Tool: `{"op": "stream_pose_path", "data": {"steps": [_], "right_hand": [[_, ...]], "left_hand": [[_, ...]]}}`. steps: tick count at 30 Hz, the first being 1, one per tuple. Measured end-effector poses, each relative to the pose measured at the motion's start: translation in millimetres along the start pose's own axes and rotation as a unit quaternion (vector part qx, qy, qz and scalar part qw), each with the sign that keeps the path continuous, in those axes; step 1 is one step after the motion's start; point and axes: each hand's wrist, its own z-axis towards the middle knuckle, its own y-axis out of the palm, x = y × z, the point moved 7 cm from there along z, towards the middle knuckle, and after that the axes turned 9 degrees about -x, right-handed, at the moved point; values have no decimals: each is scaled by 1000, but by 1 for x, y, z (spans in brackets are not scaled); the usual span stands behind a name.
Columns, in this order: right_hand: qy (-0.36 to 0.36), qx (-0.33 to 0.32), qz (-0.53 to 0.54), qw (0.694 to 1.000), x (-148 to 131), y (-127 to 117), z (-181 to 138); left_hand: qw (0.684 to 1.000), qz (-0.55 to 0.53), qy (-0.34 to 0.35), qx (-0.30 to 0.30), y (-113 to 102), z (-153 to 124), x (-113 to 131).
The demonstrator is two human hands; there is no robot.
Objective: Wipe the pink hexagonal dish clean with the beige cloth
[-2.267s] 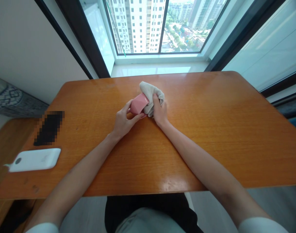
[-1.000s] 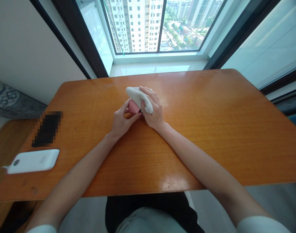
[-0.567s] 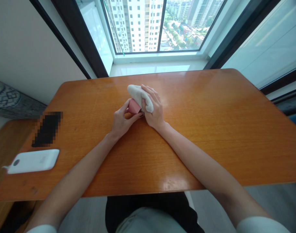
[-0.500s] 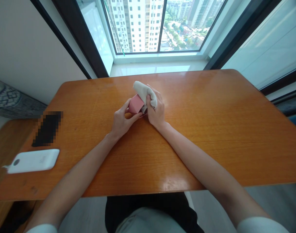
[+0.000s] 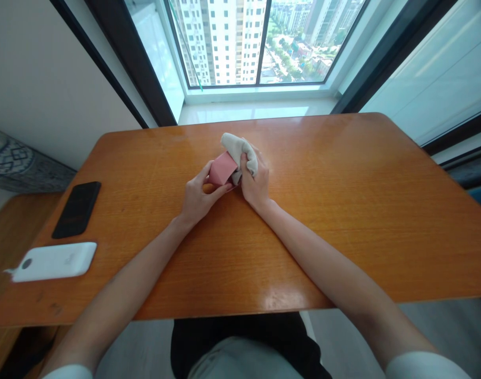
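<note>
A small pink faceted box (image 5: 222, 168) is gripped at its left side by my left hand (image 5: 201, 193), thumb along its near edge and fingers behind. My right hand (image 5: 257, 181) is closed around a bunched pale grey cloth (image 5: 240, 150). Part of the cloth sticks up past my thumb, and its lower end presses against the right side of the box. Whether the cloth reaches inside the box cannot be made out. Both hands are close together over the far middle of the wooden table (image 5: 327, 221).
At the table's left side lie a black phone (image 5: 77, 209) and a white, rounded flat device (image 5: 54, 261) with a short cord end. Past the table's far edge is a window sill (image 5: 260, 109). A patterned cushion (image 5: 23, 163) sits at the far left.
My right hand and the cloth have shifted slightly to the right. The pink box has tilted a little the same way, while my left hand stays nearly in place.
</note>
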Motion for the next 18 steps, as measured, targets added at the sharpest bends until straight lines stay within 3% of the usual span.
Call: {"op": "stream_pose_path", "data": {"steps": [6,11,18], "right_hand": [[-140,-103,-64,983,-39,5,-8],[-209,-185,-111,954,-56,15,-14],[-215,-196,-126,948,-59,20,-13]], "left_hand": [[1000,-22,6,6,-1,1,-6],[1000,5,2,17,-4,-1,-15],[1000,9,5,29,-7,0,-14]]}}
